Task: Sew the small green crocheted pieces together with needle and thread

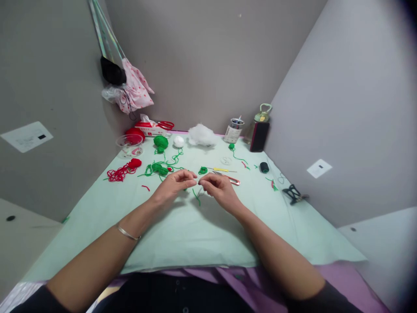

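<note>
Over the middle of the table, my left hand point(177, 181) and my right hand point(219, 187) meet almost fingertip to fingertip. Both are pinched closed. Something very thin seems to run between the fingertips, too fine to name. A thin dark strand point(201, 191) loops below my right fingers. Beside it lies a short piece of green yarn point(196, 198). Just beyond my hands are a small green coil of yarn point(203, 170), a yellow-handled crochet hook point(220, 169) and orange thread snips point(233, 180). Tangled green yarn point(158, 168) lies past my left hand.
Red yarn point(119, 171), a clear plastic tub point(130, 147), a green yarn ball point(160, 142), a white ball point(178, 141) and white stuffing point(202, 135) lie behind. A pen tin point(233, 130), phone point(259, 137), black thread spool point(264, 167) and black clip point(294, 194) stand rightward.
</note>
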`<state>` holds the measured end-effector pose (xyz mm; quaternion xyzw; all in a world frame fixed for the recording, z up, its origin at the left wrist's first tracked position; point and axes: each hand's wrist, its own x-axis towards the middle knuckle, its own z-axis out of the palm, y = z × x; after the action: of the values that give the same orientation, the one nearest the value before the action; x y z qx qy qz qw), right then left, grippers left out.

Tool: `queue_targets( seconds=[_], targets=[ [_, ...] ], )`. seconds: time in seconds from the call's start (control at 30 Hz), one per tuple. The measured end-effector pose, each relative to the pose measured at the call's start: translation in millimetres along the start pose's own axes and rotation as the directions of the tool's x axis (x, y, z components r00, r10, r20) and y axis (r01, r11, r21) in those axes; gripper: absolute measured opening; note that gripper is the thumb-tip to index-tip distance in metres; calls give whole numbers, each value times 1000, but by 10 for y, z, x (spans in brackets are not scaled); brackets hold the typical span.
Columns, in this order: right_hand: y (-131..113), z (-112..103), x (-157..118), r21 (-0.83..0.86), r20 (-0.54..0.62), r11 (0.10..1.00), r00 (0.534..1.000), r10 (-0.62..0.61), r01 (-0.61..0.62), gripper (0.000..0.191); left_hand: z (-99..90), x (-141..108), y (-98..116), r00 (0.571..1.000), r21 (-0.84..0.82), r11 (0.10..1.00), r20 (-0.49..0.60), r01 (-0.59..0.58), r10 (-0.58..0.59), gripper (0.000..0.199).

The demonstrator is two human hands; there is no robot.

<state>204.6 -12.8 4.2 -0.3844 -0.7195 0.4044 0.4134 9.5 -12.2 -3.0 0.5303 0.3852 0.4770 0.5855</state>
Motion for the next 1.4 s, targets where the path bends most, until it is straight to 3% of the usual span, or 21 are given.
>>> queue_targets(
  seconds=[0.13,0.33,0.53,0.6,0.7,0.77,0.87,0.93,1.0,1.1,1.23,1.4],
  targets=[
    [-36,20,-16,29,-6,999,1000,-24,24,22,-20,-1,11,1000,-118,993,1,21,-21,28],
    [-31,-57,7,127,-164,992,986,16,5,22,-63,28,-34,993,-212,971,-14,108,-113,32],
    [8,-108,46,128,-218,992,975,34,-6,24,-36,1,-96,960,-5,990,243,143,-138,29],
    [24,-112,49,94,-235,996,972,21,1,23,-18,-12,-60,956,-69,984,255,167,-144,31],
    [44,-92,28,-11,-244,999,969,-46,44,21,-20,-7,12,972,-223,958,188,182,-141,34],
    [56,-48,-3,-149,-208,977,961,-180,151,20,-37,7,42,982,-308,934,120,179,-148,34],
    [77,57,-62,-339,-28,861,911,-412,379,20,-49,21,49,986,-355,920,28,165,-166,37],
    [90,126,-96,-404,90,783,872,-481,474,21,-33,15,37,985,-311,935,9,168,-174,36],
    [95,164,-115,-432,138,748,856,-497,504,23,-3,0,18,989,-190,970,11,149,-149,33],
    [79,142,-109,-389,82,798,880,-468,461,23,37,-30,-6,1000,104,995,5,0,-1,28],
    [13,43,-67,-235,-27,942,967,-254,241,21,57,-58,-21,976,357,910,26,-213,218,21],
    [-60,8,-27,-46,1,998,1000,-31,31,23,41,-45,-13,977,401,897,-22,-186,213,12]
  ],
)
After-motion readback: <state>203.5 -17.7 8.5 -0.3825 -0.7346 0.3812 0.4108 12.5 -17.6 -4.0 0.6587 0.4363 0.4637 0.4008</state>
